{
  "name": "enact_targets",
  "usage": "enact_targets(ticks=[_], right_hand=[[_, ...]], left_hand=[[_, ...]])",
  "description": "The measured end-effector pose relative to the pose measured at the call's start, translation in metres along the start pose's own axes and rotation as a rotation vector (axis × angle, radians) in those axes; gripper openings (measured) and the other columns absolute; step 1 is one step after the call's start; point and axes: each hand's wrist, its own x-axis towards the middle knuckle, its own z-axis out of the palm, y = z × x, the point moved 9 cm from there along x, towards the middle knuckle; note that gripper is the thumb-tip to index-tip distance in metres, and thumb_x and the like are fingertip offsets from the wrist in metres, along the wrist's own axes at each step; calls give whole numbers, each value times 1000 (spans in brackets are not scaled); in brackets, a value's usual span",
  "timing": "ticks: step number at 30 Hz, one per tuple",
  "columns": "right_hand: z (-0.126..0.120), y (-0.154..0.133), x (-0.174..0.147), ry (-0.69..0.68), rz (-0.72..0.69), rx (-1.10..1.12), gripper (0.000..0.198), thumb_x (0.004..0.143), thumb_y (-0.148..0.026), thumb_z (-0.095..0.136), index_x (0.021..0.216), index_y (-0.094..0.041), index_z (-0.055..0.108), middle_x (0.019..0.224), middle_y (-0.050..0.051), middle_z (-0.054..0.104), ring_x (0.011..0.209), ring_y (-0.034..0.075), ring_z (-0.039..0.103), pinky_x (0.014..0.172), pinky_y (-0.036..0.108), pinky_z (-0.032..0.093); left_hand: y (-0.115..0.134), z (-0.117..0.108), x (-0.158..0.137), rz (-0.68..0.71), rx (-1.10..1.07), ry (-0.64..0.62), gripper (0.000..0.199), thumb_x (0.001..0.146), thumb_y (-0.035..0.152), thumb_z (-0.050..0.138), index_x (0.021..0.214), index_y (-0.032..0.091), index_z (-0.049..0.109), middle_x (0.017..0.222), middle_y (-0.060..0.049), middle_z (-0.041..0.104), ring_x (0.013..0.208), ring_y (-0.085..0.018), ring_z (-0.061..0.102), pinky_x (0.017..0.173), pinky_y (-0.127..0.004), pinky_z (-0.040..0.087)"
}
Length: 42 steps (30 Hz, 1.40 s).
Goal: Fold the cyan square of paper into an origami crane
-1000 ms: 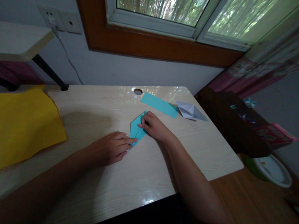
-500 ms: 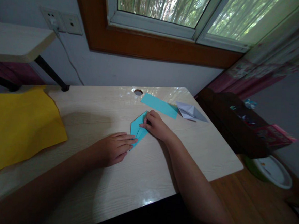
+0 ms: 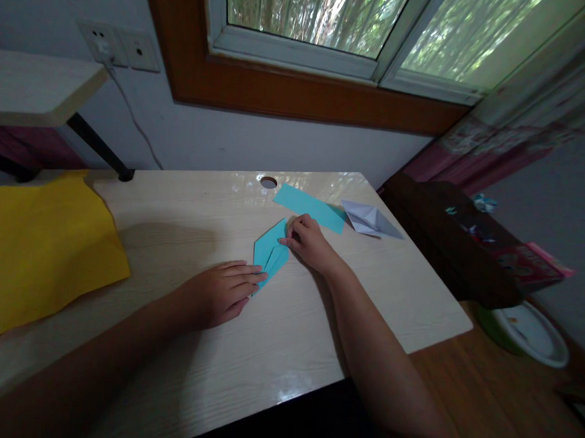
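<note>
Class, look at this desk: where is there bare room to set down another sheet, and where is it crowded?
Bare wood lies between the yellow paper sheet and the left hand, and right of the right hand. It is crowded around the folded turquoise paper, turquoise strip and white folded paper.

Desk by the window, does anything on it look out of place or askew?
Only the yellow sheet: it hangs over the desk's left edge. The left hand and right hand press on the folded blue paper; the blue strip and white folded paper lie flat.
</note>
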Motion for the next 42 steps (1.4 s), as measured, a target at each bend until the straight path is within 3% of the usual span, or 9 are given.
enact_targets(ticks=[6, 10, 14, 33, 38, 42], right_hand=[[-11, -6, -3, 130, 56, 104, 12, 98, -28, 61, 89, -21, 56, 92, 5, 56, 87, 20, 54, 79, 34, 44], [-1, -28, -3, 54, -3, 79, 23, 93, -39, 69, 92, -22, 55, 93, 4, 59, 87, 20, 54, 79, 33, 42], [15, -39, -1, -53, 28, -58, 42, 80, -52, 82, 94, -22, 56, 100, 5, 61, 91, 23, 54, 82, 35, 41], [21, -14, 17, 45, 298, -276, 20, 94, -36, 68, 86, -22, 55, 95, 7, 66, 90, 25, 53, 76, 36, 36], [17, -13, 19, 102, 233, -167, 12, 98, -32, 61, 95, -21, 59, 99, 8, 65, 95, 25, 56, 83, 38, 42], [6, -32, 13, 136, -6, 120, 14, 102, -31, 54, 106, -22, 65, 108, 9, 64, 106, 23, 58, 95, 39, 45]], left_hand=[[-3, -1, 3, -68, 70, 28, 34, 98, 18, 53, 129, 13, 64, 146, -12, 61, 136, -27, 56, 113, -48, 50], [-3, -5, 3, -79, 84, 43, 40, 97, 18, 53, 137, 14, 60, 147, -13, 60, 136, -28, 57, 111, -49, 51], [-2, -6, 2, -74, 83, 49, 42, 98, 18, 53, 139, 16, 59, 147, -12, 61, 136, -27, 57, 112, -49, 51], [-5, 2, 1, -66, 96, 35, 42, 100, 20, 52, 141, 16, 58, 149, -11, 59, 137, -27, 56, 112, -49, 50], [-6, 1, 1, -68, 90, 44, 43, 99, 19, 52, 141, 16, 59, 147, -11, 60, 136, -27, 57, 111, -49, 51], [-3, -7, 0, -7, 62, 87, 37, 97, 15, 53, 132, 17, 65, 137, -9, 68, 125, -25, 64, 107, -47, 54]])
